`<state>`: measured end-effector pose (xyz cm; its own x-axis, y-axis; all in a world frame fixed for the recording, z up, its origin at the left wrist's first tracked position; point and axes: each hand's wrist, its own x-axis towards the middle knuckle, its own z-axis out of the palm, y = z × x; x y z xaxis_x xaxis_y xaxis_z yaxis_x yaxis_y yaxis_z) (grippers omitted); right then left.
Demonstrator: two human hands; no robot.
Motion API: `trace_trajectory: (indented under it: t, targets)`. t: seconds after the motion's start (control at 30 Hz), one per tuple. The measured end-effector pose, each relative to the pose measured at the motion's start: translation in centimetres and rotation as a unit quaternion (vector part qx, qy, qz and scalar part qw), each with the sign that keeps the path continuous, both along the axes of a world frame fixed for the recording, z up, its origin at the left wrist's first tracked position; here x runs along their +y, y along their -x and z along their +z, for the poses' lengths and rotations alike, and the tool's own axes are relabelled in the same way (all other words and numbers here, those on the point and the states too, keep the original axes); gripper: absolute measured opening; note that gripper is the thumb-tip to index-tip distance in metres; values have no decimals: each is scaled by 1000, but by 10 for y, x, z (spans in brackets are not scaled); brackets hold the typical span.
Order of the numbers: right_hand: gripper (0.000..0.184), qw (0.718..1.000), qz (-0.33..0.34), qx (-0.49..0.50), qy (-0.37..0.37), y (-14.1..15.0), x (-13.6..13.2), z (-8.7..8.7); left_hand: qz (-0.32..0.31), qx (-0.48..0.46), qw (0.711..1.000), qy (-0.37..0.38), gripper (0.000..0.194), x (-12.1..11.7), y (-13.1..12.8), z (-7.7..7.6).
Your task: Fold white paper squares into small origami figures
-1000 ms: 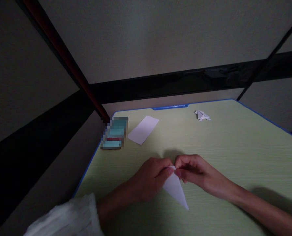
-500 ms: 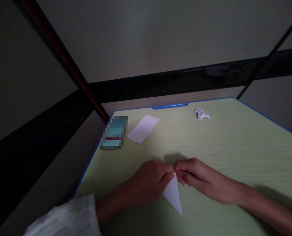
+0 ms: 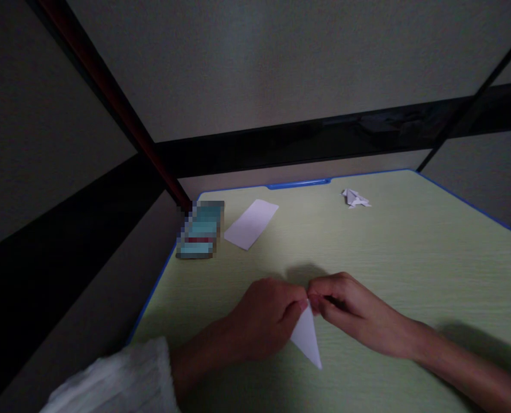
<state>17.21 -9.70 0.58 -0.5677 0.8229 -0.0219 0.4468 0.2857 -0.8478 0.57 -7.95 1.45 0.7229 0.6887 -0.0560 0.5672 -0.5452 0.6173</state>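
A folded piece of white paper [image 3: 307, 339] hangs between my hands near the front of the table, its pointed end toward me. My left hand [image 3: 270, 318] is closed on it, thumb and forefinger pinching its upper edge. The fingers of my right hand [image 3: 345, 301] are pinched at the paper's top corner, right against the left fingertips. Both hands hide the upper part of the paper, so its folds there cannot be made out.
The pale green table [image 3: 410, 258] has a blue rim. A flat white paper sheet [image 3: 252, 225] lies at the back left beside a pixelated flat object [image 3: 201, 229]. Toward the back right sits a small folded paper figure [image 3: 355, 198]. A panelled wall [image 3: 281, 74] rises behind.
Both hands keep their pinch on the paper. The paper's lower tip has shifted slightly up and to the right, and the right fingers have curled in a little.
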Motion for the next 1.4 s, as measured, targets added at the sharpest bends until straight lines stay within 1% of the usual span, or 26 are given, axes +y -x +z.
trace_trajectory:
  t: [0.07, 0.2, 0.27, 0.33, 0.43, 0.5, 0.63, 0.77, 0.87, 0.97, 1.23, 1.3, 1.4]
  targets:
    - [23, 999, -29, 18, 16, 2, -1, 0, 5, -8, 1000, -25, 25, -3, -1, -1]
    - [22, 996, -62, 49, 42, 6, -4, 3, 0, -9, 996, -88, 20, -7, -1, -1]
    - [21, 993, -73, 66, 59, 8, -4, 3, 0, -8, 994, -106, 19, -8, -1, -1]
    - [21, 990, -69, 92, 85, 8, -3, 3, 1, -15, 995, -98, 20, -7, 0, 1]
    - [18, 979, -40, 141, 145, 6, 1, 2, 4, -38, 998, -50, 25, -5, 0, 4]
    - [17, 973, -20, 159, 167, 2, 2, 3, 10, -50, 999, -18, 28, -3, 0, 5]
    - [14, 979, 5, 142, 145, -3, 4, 4, 21, -49, 998, 22, 28, -1, 0, 4]
    - [15, 986, 4, 107, 125, -4, 4, 3, 30, -47, 998, 31, 27, -1, 0, 2]
    - [15, 988, 0, 98, 116, -3, 3, 2, 33, -44, 998, 27, 28, -1, -1, 2]
    - [16, 989, -19, 100, 103, -1, 2, 2, 39, -40, 998, 11, 30, -1, -1, 1]
    - [16, 982, -82, 134, 108, 9, -1, 2, 38, -38, 996, -75, 27, -4, 0, 3]
    - [16, 979, -79, 146, 118, 8, 1, 1, 42, -34, 996, -67, 27, -4, 0, 5]
    - [15, 979, -47, 149, 128, 4, 3, 0, 53, -34, 998, -30, 28, -1, 1, 5]
